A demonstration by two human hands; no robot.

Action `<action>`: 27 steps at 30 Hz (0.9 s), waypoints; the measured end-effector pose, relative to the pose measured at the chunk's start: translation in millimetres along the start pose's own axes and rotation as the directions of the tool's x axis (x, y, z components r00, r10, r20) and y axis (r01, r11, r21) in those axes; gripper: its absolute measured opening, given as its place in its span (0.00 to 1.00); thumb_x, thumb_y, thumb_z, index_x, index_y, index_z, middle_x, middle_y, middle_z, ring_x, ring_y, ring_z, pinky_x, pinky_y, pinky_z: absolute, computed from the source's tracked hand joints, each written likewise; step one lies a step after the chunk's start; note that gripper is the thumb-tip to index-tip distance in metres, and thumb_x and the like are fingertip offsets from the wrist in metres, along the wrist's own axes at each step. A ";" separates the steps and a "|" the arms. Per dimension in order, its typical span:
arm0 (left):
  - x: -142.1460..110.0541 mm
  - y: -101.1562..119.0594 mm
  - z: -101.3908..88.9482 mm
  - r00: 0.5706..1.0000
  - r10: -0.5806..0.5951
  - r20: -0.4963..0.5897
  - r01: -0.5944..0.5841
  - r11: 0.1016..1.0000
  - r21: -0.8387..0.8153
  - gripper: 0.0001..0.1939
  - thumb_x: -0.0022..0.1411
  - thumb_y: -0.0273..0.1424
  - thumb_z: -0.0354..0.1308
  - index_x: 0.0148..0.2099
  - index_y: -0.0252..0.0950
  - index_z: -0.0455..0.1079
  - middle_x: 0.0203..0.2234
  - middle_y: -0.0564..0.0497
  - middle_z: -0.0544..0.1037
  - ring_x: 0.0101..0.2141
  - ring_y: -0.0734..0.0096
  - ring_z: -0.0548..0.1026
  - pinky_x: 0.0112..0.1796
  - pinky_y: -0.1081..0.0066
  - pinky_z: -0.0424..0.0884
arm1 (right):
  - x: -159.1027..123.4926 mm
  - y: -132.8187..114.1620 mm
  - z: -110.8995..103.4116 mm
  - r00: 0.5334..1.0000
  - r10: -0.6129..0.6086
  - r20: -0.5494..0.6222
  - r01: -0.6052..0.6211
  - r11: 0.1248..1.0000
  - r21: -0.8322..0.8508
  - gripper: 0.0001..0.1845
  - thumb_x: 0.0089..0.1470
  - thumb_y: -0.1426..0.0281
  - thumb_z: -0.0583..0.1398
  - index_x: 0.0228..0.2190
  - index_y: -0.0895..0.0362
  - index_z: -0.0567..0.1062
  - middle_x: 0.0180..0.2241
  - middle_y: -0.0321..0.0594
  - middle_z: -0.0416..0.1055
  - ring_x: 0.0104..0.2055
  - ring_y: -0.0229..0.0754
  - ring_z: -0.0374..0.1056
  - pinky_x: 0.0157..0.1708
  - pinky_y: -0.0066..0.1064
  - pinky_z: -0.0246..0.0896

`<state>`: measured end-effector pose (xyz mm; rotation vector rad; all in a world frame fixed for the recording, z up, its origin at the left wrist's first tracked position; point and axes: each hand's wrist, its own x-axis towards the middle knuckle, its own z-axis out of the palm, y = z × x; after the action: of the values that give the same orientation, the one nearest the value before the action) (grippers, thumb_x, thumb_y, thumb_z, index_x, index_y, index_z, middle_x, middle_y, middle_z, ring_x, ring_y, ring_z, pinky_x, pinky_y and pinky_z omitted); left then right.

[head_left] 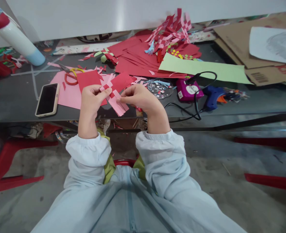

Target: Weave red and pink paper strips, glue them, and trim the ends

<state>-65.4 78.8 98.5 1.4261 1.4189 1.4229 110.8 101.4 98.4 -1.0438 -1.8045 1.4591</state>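
Note:
Between my hands, over the table's front edge, is a piece of woven red and pink paper strips (117,105). My left hand (91,98) pinches its upper left part, thumb on top. My right hand (141,97) is closed at the right side, thumb and fingertips together on a pink strip. The strips' loose pink ends hang toward me. Red paper (86,80) shows just behind my left hand, on top of a pink sheet (68,97). Scissors with orange and yellow handles (71,77) rest on the pink paper.
A phone (47,99) lies at left, below a white bottle (18,37). Red sheets (138,58), finished checkered weaves (169,30) and a light green sheet (203,68) are behind. At right are a purple box (188,90), a blue glue gun (211,97) with cable, and cardboard (242,48).

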 end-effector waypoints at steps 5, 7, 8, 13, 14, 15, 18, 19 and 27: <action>2.0 -1.1 -0.6 0.998 0.020 -0.061 -0.021 1.000 -0.013 0.15 0.49 0.26 0.65 0.15 0.35 0.66 0.11 0.58 0.62 0.16 0.83 0.58 0.19 0.74 0.53 | -0.9 -1.5 -2.5 0.995 0.063 0.079 -0.060 0.997 -0.050 0.10 0.44 0.68 0.66 0.18 0.61 0.75 0.12 0.29 0.55 0.19 0.29 0.48 0.20 0.29 0.42; 2.6 -1.1 -1.0 0.997 0.014 -0.080 -0.016 1.000 -0.023 0.15 0.49 0.25 0.65 0.15 0.35 0.66 0.11 0.58 0.63 0.16 0.83 0.58 0.19 0.74 0.53 | -1.5 -1.4 -3.4 0.992 0.079 0.099 -0.074 0.995 -0.060 0.08 0.44 0.69 0.66 0.20 0.61 0.77 0.11 0.28 0.54 0.18 0.29 0.49 0.20 0.29 0.43; 2.8 -1.2 -1.3 0.996 0.010 -0.091 -0.012 1.000 -0.026 0.14 0.49 0.24 0.64 0.15 0.35 0.66 0.11 0.58 0.63 0.16 0.83 0.58 0.19 0.75 0.53 | -1.8 -1.1 -3.9 0.991 0.082 0.107 -0.076 0.995 -0.060 0.08 0.43 0.69 0.66 0.21 0.61 0.78 0.11 0.28 0.54 0.18 0.29 0.49 0.20 0.28 0.44; 4.7 -5.9 -5.0 0.990 0.004 -0.143 -0.008 1.000 -0.027 0.13 0.49 0.23 0.65 0.17 0.35 0.67 0.12 0.59 0.63 0.15 0.84 0.59 0.18 0.76 0.53 | -2.4 0.6 -5.3 0.986 0.069 0.155 -0.054 0.994 -0.099 0.13 0.42 0.64 0.67 0.22 0.62 0.77 0.13 0.29 0.57 0.18 0.28 0.48 0.19 0.28 0.41; 5.2 -7.3 -6.1 0.989 0.009 -0.148 -0.013 1.000 -0.025 0.13 0.49 0.23 0.66 0.17 0.35 0.68 0.12 0.59 0.63 0.15 0.84 0.59 0.18 0.76 0.52 | -2.4 0.7 -5.4 0.984 0.069 0.164 -0.051 0.993 -0.109 0.13 0.42 0.63 0.67 0.21 0.62 0.77 0.13 0.28 0.56 0.18 0.28 0.47 0.19 0.27 0.41; 5.8 -8.6 -7.3 0.988 0.015 -0.151 -0.019 1.000 -0.022 0.13 0.49 0.23 0.66 0.18 0.35 0.68 0.13 0.59 0.63 0.15 0.84 0.59 0.18 0.76 0.52 | -2.4 0.7 -5.4 0.982 0.070 0.177 -0.049 0.992 -0.118 0.14 0.42 0.63 0.67 0.20 0.62 0.76 0.13 0.28 0.55 0.18 0.28 0.47 0.19 0.27 0.41; 7.8 -10.7 -12.0 0.985 0.025 -0.172 -0.028 0.999 -0.015 0.14 0.50 0.24 0.66 0.18 0.35 0.67 0.12 0.59 0.63 0.15 0.84 0.58 0.18 0.76 0.52 | -2.3 0.5 -5.2 0.971 0.091 0.220 -0.060 0.988 -0.141 0.13 0.42 0.64 0.67 0.18 0.62 0.75 0.13 0.28 0.56 0.18 0.27 0.48 0.19 0.27 0.42; 8.6 -11.0 -14.0 0.982 0.024 -0.186 -0.027 1.000 -0.014 0.15 0.50 0.24 0.66 0.17 0.35 0.66 0.11 0.60 0.62 0.15 0.84 0.57 0.18 0.76 0.52 | -2.3 0.6 -5.1 0.967 0.102 0.234 -0.067 0.986 -0.151 0.12 0.42 0.65 0.67 0.19 0.62 0.76 0.14 0.29 0.57 0.18 0.27 0.49 0.19 0.27 0.43; 12.7 -14.4 -28.6 0.978 0.014 -0.210 -0.018 1.000 -0.018 0.17 0.51 0.31 0.67 0.16 0.37 0.65 0.09 0.59 0.61 0.14 0.83 0.57 0.18 0.75 0.51 | -1.8 4.5 -6.7 0.976 0.135 0.169 -0.106 0.979 -0.173 0.11 0.43 0.66 0.67 0.20 0.61 0.75 0.13 0.28 0.56 0.17 0.27 0.49 0.20 0.27 0.43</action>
<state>-98.3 87.0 93.0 1.3081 1.5202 1.6325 118.2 103.6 95.6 -1.1514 -2.0487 1.5417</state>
